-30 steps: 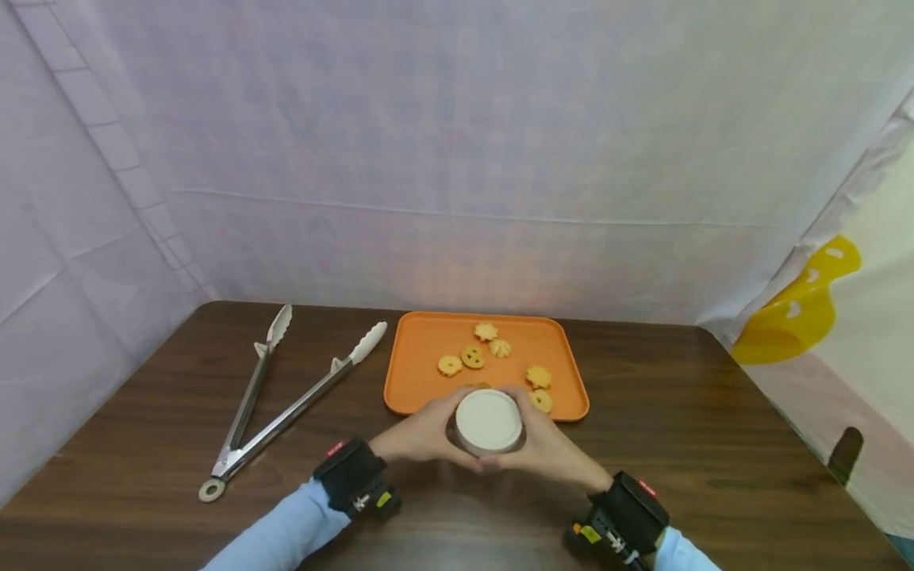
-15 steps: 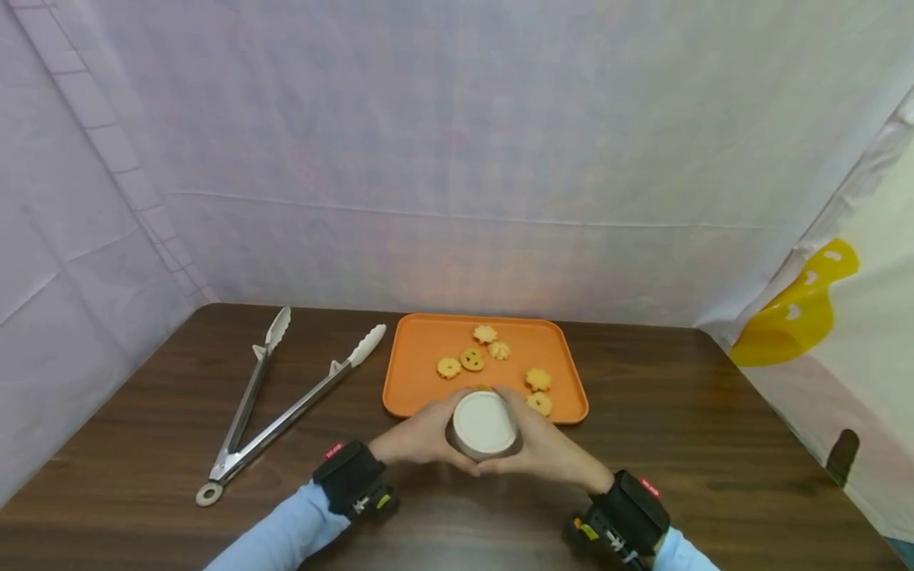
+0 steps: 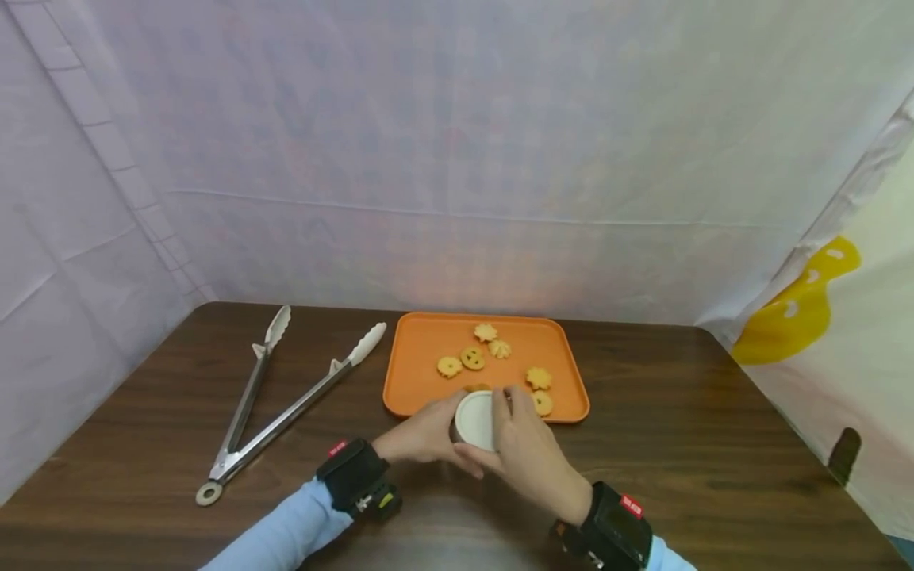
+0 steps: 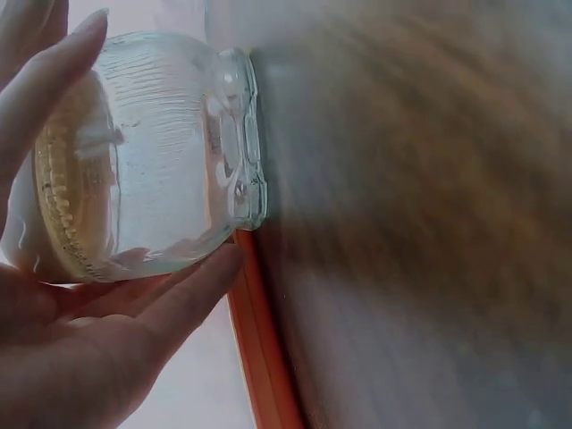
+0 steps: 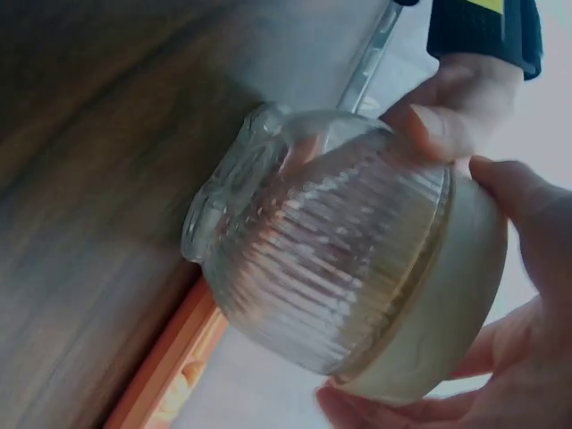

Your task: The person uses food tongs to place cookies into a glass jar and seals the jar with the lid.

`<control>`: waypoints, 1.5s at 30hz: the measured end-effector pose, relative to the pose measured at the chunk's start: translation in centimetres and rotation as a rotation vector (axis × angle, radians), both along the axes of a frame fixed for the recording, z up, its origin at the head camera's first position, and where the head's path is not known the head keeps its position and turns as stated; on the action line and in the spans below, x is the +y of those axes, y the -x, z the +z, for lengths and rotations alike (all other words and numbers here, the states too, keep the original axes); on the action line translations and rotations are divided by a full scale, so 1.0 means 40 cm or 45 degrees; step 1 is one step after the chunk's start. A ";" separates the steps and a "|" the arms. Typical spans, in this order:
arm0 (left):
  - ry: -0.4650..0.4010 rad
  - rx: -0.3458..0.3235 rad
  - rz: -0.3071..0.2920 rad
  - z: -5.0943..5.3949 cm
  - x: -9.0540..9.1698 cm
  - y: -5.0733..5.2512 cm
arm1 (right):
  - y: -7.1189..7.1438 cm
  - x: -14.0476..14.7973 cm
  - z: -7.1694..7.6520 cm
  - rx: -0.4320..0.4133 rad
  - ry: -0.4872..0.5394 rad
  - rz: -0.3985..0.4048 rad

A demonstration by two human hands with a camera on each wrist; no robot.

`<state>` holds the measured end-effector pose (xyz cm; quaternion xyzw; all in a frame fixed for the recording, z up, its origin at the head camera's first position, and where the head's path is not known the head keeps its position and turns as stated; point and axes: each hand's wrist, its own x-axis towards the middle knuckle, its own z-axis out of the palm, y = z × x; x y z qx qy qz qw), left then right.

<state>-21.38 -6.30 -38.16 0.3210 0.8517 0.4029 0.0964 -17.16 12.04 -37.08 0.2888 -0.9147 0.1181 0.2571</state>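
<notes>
A ribbed clear glass jar [image 4: 161, 152] with a white lid [image 3: 473, 420] stands upright before me, its thick base on or close to the table. My left hand [image 3: 430, 434] holds the jar's side, thumb and fingers curved round the glass. From above and the right, my right hand [image 3: 530, 456] grips the lid, covering its right part in the head view. The right wrist view shows its fingers and thumb around the lid's rim. I see nothing inside the glass. Just behind the jar, several cookies [image 3: 472, 358] lie on an orange tray [image 3: 417, 381].
Long metal tongs [image 3: 289, 414] with white tips lie spread apart on the left of the dark wooden table [image 3: 685, 428]. A white cloth wall [image 3: 457, 159] rises behind the table's back edge. A yellow shape [image 3: 785, 317] shows on the right-hand cloth.
My right hand has shifted from the jar's right side up onto the lid and now covers part of it. The left hand keeps its hold on the jar.
</notes>
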 end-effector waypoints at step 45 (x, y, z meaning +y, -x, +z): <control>-0.043 -0.103 -0.115 -0.005 0.005 -0.002 | -0.019 0.024 -0.020 0.022 -0.024 0.056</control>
